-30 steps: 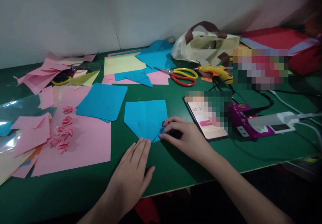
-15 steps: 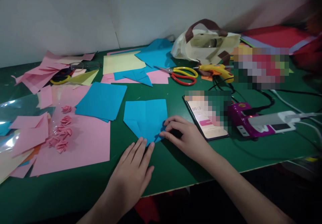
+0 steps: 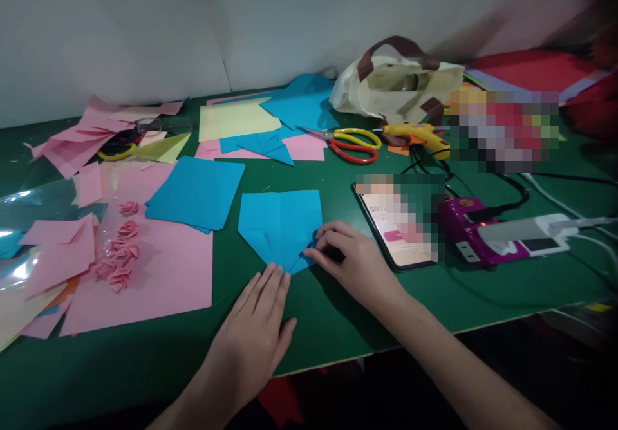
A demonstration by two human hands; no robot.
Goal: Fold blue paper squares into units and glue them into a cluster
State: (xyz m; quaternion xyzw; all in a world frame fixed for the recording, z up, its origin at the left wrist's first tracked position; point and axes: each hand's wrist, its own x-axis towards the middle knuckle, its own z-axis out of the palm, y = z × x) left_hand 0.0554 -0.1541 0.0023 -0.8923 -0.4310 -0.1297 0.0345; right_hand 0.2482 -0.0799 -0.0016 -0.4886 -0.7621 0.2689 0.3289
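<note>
A blue sheet of paper (image 3: 280, 224) lies in front of me with a crease down its middle and its lower corners folded in toward a bottom point. My left hand (image 3: 255, 333) rests palm down at that point, fingers stretched flat and their tips touching the paper. At the lower right edge, the thumb and bent forefinger of my right hand (image 3: 350, 259) pinch the folded flap; the other fingers curl behind. Left of this sheet sits a stack of blue paper squares (image 3: 196, 193), partly on a large pink sheet (image 3: 178, 275).
Pink paper roses (image 3: 126, 250) sit on the pink sheet. Scissors (image 3: 355, 145) and a yellow glue gun (image 3: 415, 135) lie behind, near a cream bag (image 3: 357, 92). A phone (image 3: 398, 233) and a purple power adapter (image 3: 458, 230) with cables are on the right.
My right thumb and forefinger have shifted slightly along the flap, which now spreads a little farther right near the bottom point. My left forefinger has drawn closer to its neighbours.
</note>
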